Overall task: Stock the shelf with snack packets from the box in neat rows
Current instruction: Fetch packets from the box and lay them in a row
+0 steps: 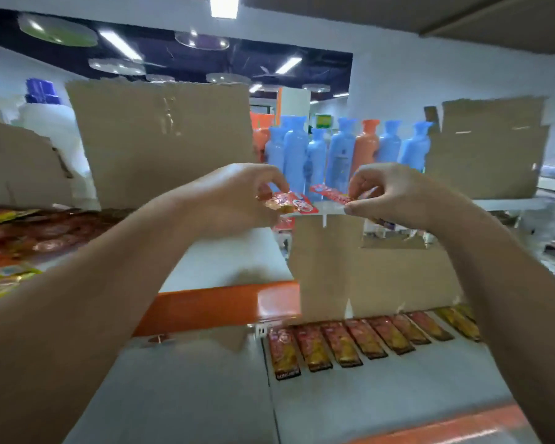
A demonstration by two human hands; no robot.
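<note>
**Placing two pinched snack packets into the row**

Both packets are best lowered to the lower shelf [382, 395], where a started row [366, 339] lies just in front of a cardboard box [366, 270]. Each should be laid at its neighbours' slant, edges just beside one another and ends lined up. Setting them down one at a time would keep the row from being nudged.

The left hand [234, 197] is closed in a fingertip pinch on one red packet [290, 205]. The right hand [398, 193] is pinched likewise on a second red packet [329, 192]. Both packets are held well above the row.

Four cardboard boxes or flaps can be counted. Six blue bottles [295, 152] and two orange bottles [366, 145] are seen behind. Two packets are held, and at least eight are laid in the row, its far end being hidden by the right forearm. A heap [16, 232] of packets at the left is too blurred to be counted.
</note>
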